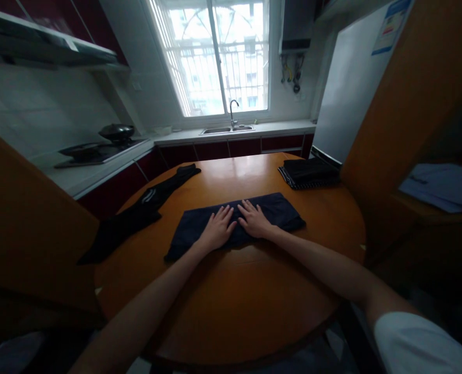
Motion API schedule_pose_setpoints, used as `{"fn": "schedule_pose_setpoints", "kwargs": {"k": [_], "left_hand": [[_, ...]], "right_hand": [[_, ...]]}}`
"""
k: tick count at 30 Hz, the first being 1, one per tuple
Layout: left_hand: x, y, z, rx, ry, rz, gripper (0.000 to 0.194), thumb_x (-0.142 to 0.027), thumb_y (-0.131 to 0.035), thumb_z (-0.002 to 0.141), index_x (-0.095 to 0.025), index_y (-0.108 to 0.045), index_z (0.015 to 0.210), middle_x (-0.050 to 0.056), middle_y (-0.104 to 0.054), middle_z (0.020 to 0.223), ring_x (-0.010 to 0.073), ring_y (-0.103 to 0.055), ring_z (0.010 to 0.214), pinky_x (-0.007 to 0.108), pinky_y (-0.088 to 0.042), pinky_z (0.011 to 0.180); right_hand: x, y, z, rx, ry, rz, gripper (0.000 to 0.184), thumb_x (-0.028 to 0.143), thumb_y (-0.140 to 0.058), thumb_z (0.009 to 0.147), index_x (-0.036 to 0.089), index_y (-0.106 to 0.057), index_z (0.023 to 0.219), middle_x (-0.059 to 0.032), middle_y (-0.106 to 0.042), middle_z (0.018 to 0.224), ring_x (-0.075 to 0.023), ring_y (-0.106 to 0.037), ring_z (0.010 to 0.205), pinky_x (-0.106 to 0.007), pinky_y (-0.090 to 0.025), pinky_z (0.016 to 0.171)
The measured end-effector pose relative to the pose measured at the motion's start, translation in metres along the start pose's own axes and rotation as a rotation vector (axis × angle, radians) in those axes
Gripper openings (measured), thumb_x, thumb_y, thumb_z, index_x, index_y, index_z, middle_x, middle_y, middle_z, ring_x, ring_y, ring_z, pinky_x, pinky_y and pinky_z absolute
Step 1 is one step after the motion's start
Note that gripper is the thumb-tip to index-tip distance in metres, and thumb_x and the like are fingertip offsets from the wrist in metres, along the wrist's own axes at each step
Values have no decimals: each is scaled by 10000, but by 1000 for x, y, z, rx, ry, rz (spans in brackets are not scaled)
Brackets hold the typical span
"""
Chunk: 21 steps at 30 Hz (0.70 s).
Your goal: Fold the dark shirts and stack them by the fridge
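Note:
A dark navy cloth (277,210), folded into a long strip, lies across the middle of the round wooden table (234,306). My left hand (217,228) and my right hand (254,219) rest flat on its centre, side by side, fingers stretched out and nearly touching. Neither hand grips anything. A black garment (137,215) with a pale mark lies unfolded at the table's left edge and hangs over it. At the far right of the table sits a neat stack of folded dark clothes (309,172).
A kitchen counter with a sink and tap (231,122) runs under the window behind the table. A stove with a pan (116,132) stands at the left. A white fridge (347,88) and a wooden panel (413,114) close in the right side.

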State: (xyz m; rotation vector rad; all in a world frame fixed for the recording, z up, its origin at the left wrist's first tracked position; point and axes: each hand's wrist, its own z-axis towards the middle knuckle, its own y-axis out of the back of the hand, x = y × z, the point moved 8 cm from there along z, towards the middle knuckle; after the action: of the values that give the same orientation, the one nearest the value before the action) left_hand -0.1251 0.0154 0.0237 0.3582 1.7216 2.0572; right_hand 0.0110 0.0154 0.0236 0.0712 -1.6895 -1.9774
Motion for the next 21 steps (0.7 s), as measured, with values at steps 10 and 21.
{"fn": "schedule_pose_setpoints", "kwargs": {"k": [10,21], "left_hand": [[22,-17,-4,236,119,-63,710,-577,-305,1018,-220,-203,1622,85,-86,1690,336,-49,1559,635,-122,1201],[182,25,-37,192,614,-171,609,-390,-640,900,-138,-537,1444,192,-457,1542,321,-394,1456,376,-342,1161]], "right_hand": [[-2,-12,-6,107,10,-37,651,492,-298,1034,153,-305,1590,-126,-185,1676,-262,-118,1557,-562,-127,1221],[-6,-20,-7,94,13,-63,629,487,-306,1033,179,-337,1580,-124,-203,1674,-273,-139,1553,-561,-161,1215]]}}
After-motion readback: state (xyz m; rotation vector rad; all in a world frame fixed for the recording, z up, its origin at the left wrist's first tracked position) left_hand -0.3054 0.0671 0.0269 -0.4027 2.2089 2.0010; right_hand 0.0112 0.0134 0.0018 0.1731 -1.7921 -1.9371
